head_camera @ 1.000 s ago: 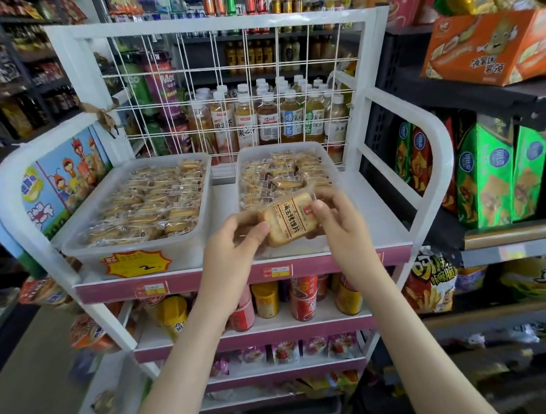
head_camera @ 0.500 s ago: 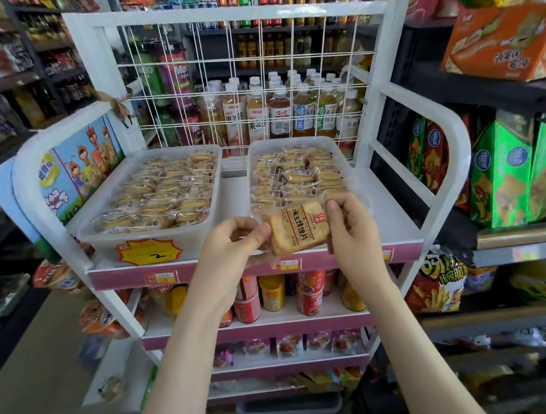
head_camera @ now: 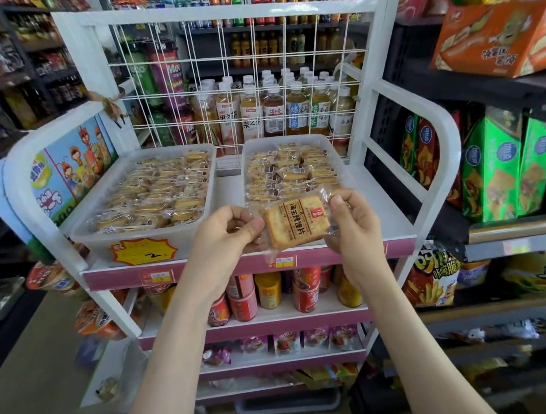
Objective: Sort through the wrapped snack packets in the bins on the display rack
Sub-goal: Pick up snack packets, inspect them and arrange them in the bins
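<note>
Square golden toasted-bread slice in clear wrapper with brown label (head_camera: pixel 293 225) held up in front of rack's top shelf, tilted. Left hand (head_camera: pixel 227 235) pinches wrapper's left edge, thumb and fingers curled; right hand (head_camera: pixel 352 226) pinches right edge likewise. Behind: right translucent plastic bin (head_camera: pixel 333 150) and left translucent plastic bin (head_camera: pixel 211 178), both filled with similar packets, on white metal display rack (head_camera: pixel 387 167). Yellow starburst price tag (head_camera: pixel 144 250) on left bin front.

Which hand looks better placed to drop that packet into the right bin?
Probably the right hand: it pinches the packet by its edge directly in front of the right bin, while the left hand sits below the gap between the bins.
</note>
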